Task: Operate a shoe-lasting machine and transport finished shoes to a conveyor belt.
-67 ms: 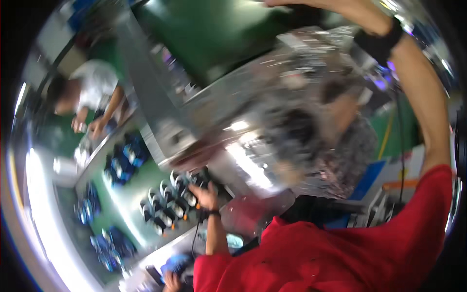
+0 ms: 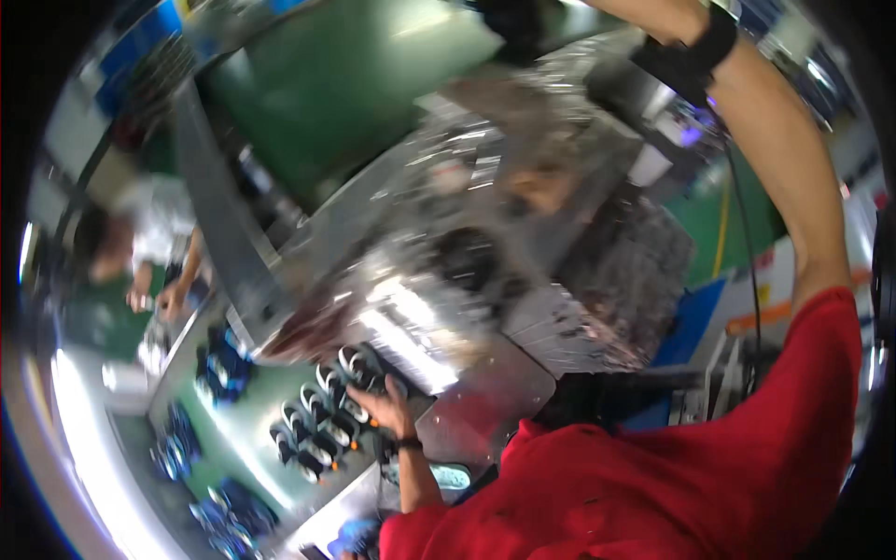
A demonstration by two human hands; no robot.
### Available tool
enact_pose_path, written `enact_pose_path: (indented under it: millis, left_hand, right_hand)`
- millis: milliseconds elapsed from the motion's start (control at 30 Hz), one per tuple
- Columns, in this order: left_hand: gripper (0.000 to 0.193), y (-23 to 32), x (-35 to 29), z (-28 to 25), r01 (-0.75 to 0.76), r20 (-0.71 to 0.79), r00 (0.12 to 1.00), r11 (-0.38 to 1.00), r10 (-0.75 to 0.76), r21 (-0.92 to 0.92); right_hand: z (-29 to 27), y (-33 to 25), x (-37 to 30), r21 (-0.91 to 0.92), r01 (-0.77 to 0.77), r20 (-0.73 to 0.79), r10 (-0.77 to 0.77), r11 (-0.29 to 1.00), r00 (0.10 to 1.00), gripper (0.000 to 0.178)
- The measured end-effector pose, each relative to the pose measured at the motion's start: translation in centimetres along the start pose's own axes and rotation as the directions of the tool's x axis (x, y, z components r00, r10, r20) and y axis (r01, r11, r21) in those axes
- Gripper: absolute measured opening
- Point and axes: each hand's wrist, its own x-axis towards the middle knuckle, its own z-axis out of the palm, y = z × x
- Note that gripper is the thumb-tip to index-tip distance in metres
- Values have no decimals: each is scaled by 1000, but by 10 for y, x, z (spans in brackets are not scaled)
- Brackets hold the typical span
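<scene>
Left hand (image 2: 390,411) — diagonal shoes (image 2: 318,402), orange ends (image 2: 355,445) rightward

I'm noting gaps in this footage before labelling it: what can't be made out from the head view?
Bare right hand: head view, the top edge cuts off its fingers; any grip is unseen.
Bare left hand: head view, it overlaps the nearest black-and-white shoe, so contact is unclear.
Dark rounded object: head view, blur hides what it is.
White-shirted co-worker's hands: head view, too small and blurred to tell what they hold.
</scene>
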Motion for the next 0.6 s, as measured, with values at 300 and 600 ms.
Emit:
enact_pose_path:
  millis: [300, 600]
  left_hand:
    - [61, 323, -111, -101, 624, 697, 281, 427, 659, -655]
    - [79, 501, -232, -93, 844, 423, -435, 523, 795, -116]
  right_hand:
    - [-226, -38, -190, 449, -349, -404, 536, 822, 742, 39]
    - [-253, -154, -428, 769, -635, -33, 997, 74, 76, 42]
